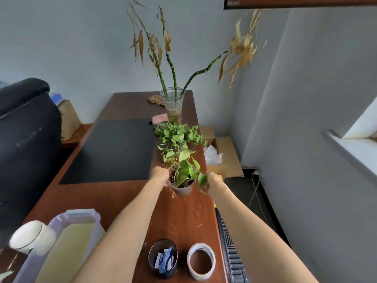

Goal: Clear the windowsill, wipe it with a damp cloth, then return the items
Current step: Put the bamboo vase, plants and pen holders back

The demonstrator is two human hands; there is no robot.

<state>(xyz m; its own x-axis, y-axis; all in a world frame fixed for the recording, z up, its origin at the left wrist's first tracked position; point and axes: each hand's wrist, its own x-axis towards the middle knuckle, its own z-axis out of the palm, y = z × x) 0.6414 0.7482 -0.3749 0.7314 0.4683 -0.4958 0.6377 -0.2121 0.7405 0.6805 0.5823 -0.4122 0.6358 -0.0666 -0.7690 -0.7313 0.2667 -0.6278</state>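
Hands (160, 177) (212, 183) either side of plant pot (182, 189)

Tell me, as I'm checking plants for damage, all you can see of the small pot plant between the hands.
The pot plant is a small, clear-looking cup of soil with a few broad green leaves on thin stems. It is upright over the brown desk, near its right edge; whether it rests there is unclear. The left hand grips its rim; the right hand is beside it, a leaf across it, contact unclear.
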